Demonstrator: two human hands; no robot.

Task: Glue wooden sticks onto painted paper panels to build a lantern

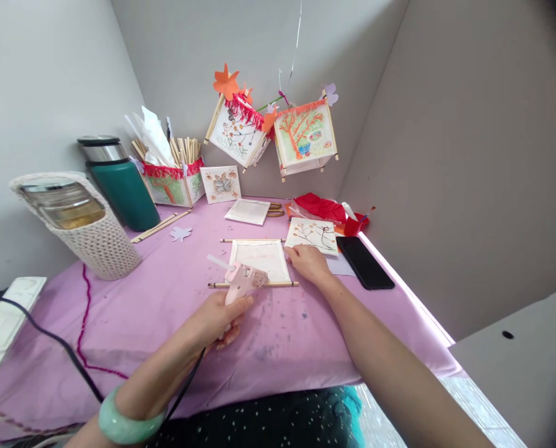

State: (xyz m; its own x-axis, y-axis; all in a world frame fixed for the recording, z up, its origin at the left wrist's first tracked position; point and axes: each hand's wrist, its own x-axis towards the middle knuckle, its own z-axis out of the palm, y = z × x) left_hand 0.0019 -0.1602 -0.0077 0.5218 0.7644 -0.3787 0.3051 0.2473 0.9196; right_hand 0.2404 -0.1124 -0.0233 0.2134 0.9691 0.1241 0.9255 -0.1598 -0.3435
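Observation:
My left hand (pixel 226 314) is wrapped round the handle of a pink glue gun (pixel 243 280), its nozzle end pointing right and a clear glue stick (pixel 219 262) poking out of its back. The gun is over a white canvas panel (pixel 259 254) lying flat between two thin wooden sticks, one along its far edge, one along its near edge (pixel 278 284). My right hand (pixel 308 261) has its fingers closed at the panel's right side, by the lower left corner of a canvas with painted branches (pixel 311 234). What those fingertips grip is hidden.
Behind stand a crochet-covered glass bottle (pixel 98 249), a green flask (pixel 124 186), and a decorated box of sticks (pixel 170 186). A phone (pixel 366 262), red cloth (pixel 318 206) and scissors (pixel 275 210) lie right. Two painted lanterns (pixel 306 137) hang above. The gun's cord (pixel 187 382) trails down.

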